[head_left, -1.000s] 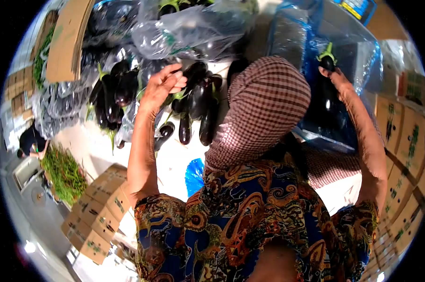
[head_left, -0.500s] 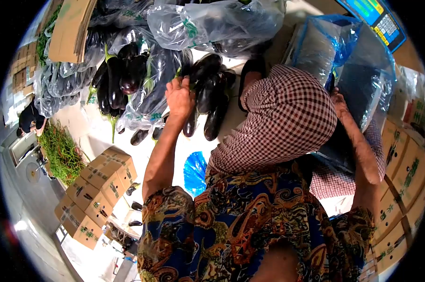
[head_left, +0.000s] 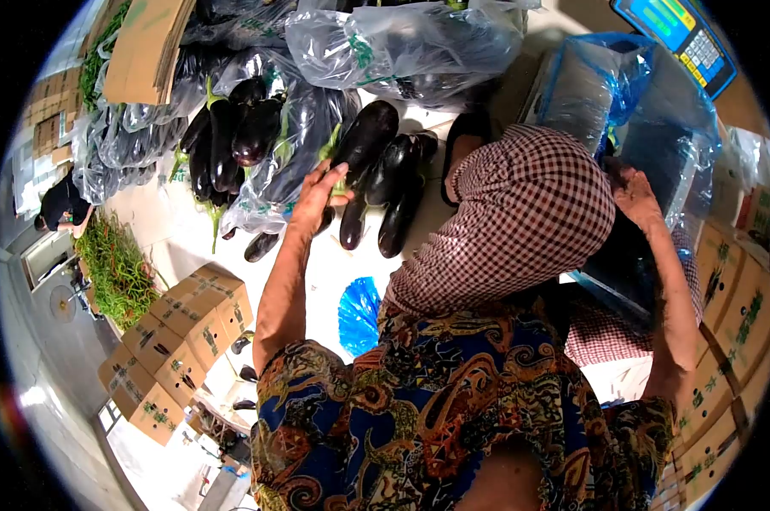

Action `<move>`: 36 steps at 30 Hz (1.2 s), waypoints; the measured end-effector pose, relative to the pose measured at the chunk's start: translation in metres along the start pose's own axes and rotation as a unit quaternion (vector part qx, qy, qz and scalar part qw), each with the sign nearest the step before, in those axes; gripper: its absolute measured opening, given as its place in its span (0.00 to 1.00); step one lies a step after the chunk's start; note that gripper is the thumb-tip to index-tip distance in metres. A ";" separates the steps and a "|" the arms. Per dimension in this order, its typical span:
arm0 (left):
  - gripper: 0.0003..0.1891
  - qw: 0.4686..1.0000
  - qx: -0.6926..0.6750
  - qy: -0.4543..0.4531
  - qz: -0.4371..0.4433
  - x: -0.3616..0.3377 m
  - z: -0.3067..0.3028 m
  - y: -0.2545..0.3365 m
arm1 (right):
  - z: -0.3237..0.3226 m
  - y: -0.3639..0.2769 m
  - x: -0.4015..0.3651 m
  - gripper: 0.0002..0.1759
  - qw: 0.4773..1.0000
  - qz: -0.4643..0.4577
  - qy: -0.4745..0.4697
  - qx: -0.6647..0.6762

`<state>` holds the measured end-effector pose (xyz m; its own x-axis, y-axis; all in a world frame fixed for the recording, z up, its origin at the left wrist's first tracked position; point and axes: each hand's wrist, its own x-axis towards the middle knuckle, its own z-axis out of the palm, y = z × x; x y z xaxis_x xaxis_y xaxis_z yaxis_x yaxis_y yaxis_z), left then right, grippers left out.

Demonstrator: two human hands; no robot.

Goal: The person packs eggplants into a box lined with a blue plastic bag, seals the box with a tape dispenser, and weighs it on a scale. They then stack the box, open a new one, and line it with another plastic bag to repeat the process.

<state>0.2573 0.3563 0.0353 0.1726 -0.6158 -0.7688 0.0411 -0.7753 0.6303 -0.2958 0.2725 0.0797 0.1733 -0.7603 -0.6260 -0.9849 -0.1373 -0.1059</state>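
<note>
Dark eggplants lie in a pile on the pale floor in front of me. My left hand is at the left side of this pile, fingers spread beside the green stem of a large eggplant; whether it touches the stem is unclear. On the right, my right hand is at the edge of a box lined with clear blue plastic; its fingertips are partly in shadow, and I cannot make out whether they hold anything. More eggplants lie by a plastic bag to the left.
Filled plastic bags lie at the top. Flat cardboard is at the upper left, a scale display at the upper right. Blue plastic lies near my knee. Cartons, green and red peppers and a person are at the left.
My left hand has moved slightly down and left relative to the pile, its fingers now spread, and a large eggplant there points up right. My right hand has shifted slightly at the box.
</note>
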 end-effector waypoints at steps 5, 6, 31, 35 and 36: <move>0.24 0.949 -0.248 -0.192 -0.036 -0.052 0.002 0.005 | -0.045 -0.036 -0.010 0.27 0.966 -0.039 -0.017 0.254; 0.24 0.942 -0.266 -0.202 -0.019 -0.058 0.009 0.005 | -0.044 -0.035 -0.008 0.26 0.949 -0.035 -0.024 0.312; 0.21 0.902 0.060 -0.325 0.276 -0.065 0.185 0.196 | -0.110 -0.038 -0.060 0.52 0.717 0.040 0.084 0.691; 0.18 0.964 0.081 -0.211 0.139 -0.029 0.146 0.120 | -0.062 -0.018 -0.018 0.61 0.783 0.171 0.109 0.589; 0.19 0.969 0.091 -0.193 0.124 -0.022 0.137 0.100 | -0.050 -0.003 -0.001 0.63 0.807 0.167 0.072 0.562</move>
<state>0.1230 0.2733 0.0999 -0.2270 -0.7655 -0.6020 -0.1340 -0.5878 0.7979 -0.2930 0.2418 0.1197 -0.1832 -0.7129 -0.6769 -0.3467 0.6912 -0.6341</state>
